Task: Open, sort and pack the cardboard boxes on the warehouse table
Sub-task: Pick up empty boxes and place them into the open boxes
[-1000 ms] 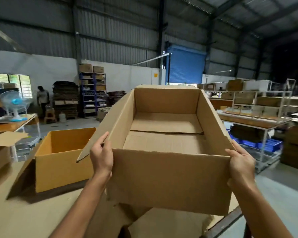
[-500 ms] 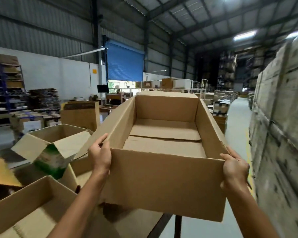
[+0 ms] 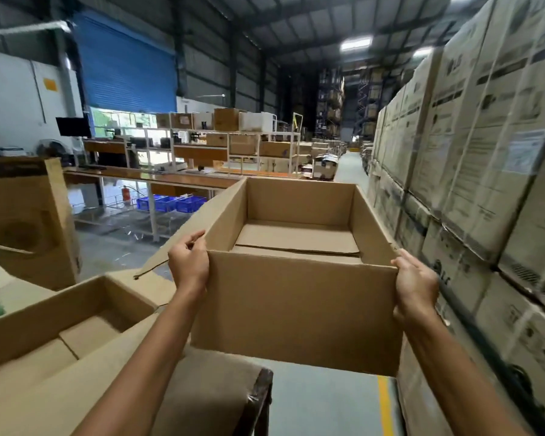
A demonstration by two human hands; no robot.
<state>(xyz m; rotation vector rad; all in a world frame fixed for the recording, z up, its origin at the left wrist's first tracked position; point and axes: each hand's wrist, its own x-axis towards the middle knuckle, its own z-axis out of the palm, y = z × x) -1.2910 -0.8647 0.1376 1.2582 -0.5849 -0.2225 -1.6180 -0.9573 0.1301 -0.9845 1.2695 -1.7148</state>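
Observation:
An open, empty brown cardboard box [image 3: 293, 309] is held up in the air in front of me, its top flaps spread outward. My left hand [image 3: 189, 265] grips its near left corner, fingers curled over the rim. My right hand [image 3: 417, 286] grips the near right corner from outside. The box hangs past the table's corner [image 3: 258, 382], over the grey floor.
A second open cardboard box [image 3: 60, 313] lies on the table at lower left, and a tall brown carton [image 3: 29, 221] stands behind it. A wall of stacked printed cartons [image 3: 485, 152] rises close on the right. A yellow floor line [image 3: 386, 404] runs below; shelving benches [image 3: 202, 158] stand across the aisle.
My view and the held box have swung to the right, away from the table. The stacked cartons on the right have come into fuller view. Both hands keep their hold.

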